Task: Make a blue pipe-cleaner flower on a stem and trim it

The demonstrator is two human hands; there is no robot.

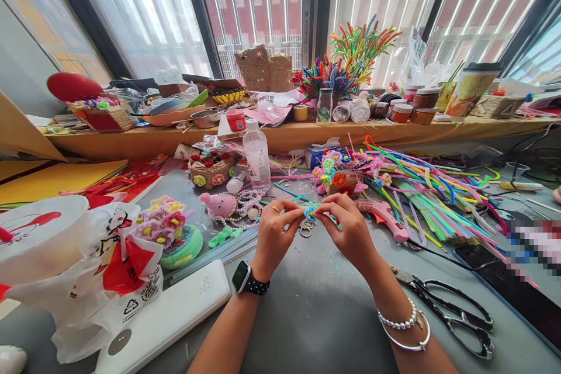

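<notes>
My left hand and my right hand meet over the grey table, both pinched on a small blue pipe-cleaner flower held between their fingertips. The left wrist wears a black smartwatch, the right wrist a bead bracelet and a bangle. Small scissors lie just under the hands. A pink glue gun rests right of my right hand.
Black scissors lie near my right forearm, a phone beyond. Coloured pipe cleaners spread at right. A white power bank, plastic bag, flower baskets, a bottle and a cluttered shelf surround.
</notes>
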